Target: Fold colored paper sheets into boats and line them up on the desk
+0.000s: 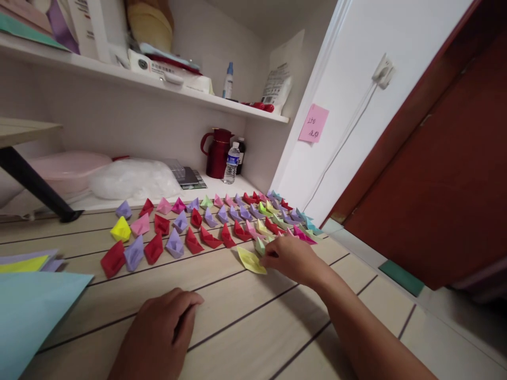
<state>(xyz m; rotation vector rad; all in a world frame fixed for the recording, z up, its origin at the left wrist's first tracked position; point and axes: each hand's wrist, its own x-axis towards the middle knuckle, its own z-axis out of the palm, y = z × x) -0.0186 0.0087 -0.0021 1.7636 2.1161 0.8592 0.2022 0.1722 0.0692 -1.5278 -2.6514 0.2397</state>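
Observation:
My right hand (291, 258) reaches forward over the wooden floor and pinches the edge of a flat yellow folded paper (251, 260) beside a small pale green paper boat (260, 246). Rows of several folded paper boats (190, 227) in red, purple, pink, yellow and green stand in front of it. My left hand (158, 330) rests palm down on the floor near me, fingers curled loosely, holding nothing.
Blue paper sheet (27, 311) and yellow and purple sheets (26, 262) lie at the left. A white shelf unit (158, 89) at the back holds a red jug (217, 153), a water bottle (232, 163) and bags. A red door (435, 174) stands at the right.

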